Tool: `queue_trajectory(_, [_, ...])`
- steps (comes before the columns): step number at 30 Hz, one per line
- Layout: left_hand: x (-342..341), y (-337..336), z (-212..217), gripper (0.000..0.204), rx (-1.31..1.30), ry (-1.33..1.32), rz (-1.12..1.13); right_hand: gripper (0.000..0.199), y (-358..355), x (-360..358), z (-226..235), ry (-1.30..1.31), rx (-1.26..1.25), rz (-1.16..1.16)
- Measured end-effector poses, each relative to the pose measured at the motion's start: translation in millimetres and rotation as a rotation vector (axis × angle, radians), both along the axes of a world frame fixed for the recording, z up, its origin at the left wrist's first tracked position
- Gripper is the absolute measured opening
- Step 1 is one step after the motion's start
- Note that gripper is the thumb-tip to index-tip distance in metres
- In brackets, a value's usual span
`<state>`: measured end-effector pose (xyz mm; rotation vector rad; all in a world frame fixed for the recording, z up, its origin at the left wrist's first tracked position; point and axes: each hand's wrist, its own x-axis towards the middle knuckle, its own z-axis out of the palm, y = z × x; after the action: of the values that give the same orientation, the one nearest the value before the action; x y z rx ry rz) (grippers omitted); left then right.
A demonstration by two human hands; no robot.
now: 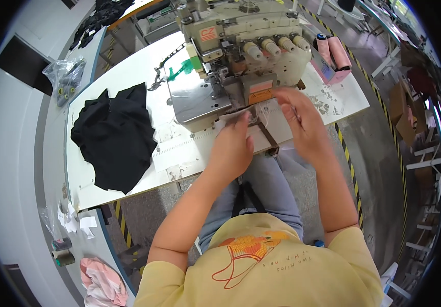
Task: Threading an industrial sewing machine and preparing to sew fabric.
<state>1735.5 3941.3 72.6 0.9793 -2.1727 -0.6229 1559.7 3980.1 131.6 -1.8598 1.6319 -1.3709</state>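
An overlock sewing machine (266, 61) stands on the white table, with a steel plate (195, 100) at its left. Its front cover (236, 116) looks swung down, and loose white threads (264, 113) hang beside it. My left hand (234, 149) is at that cover, index finger stretched toward its edge and thumb apart; the other fingers are partly hidden. My right hand (307, 125) is by the machine's lower right front, beside an orange warning label (260, 96). Its fingers are bent toward the machine, slightly blurred, with a gap to the thumb. Nothing shows in either hand.
Black fabric (114, 137) lies on the table's left. Pink thread cones (339, 53) stand in a box at the right. A green scrap (182, 69) and a dark chain-like strip lie behind the plate. A pink and white cloth (102, 284) sits on a side table at lower left.
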Motion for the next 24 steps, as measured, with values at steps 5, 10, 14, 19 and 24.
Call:
queue_trajectory(5, [22.4,-1.2,-6.1,0.048,0.288,0.02,0.006,0.032,8.8,-4.1,-56.3,0.065,0.324,-0.023])
queue_trajectory(10, [30.6,-9.7,1.7,0.04,0.844,0.496,-0.073,0.035,4.7,29.8,-61.4,0.418,0.056,0.276])
queue_trajectory(14, [31.1,-9.1,1.1,0.04,0.89,0.552,-0.014,0.027,-17.2,22.3,-82.5,0.421,0.061,0.031])
queue_trajectory(19, [42.2,8.3,16.4,0.038,0.505,0.154,0.084,0.025,-17.3,7.9,-54.7,0.555,0.084,0.058])
queue_trajectory(24, [43.4,11.4,9.4,0.023,0.061,-0.059,0.096,0.023,-22.4,-4.0,-32.7,0.429,0.197,0.055])
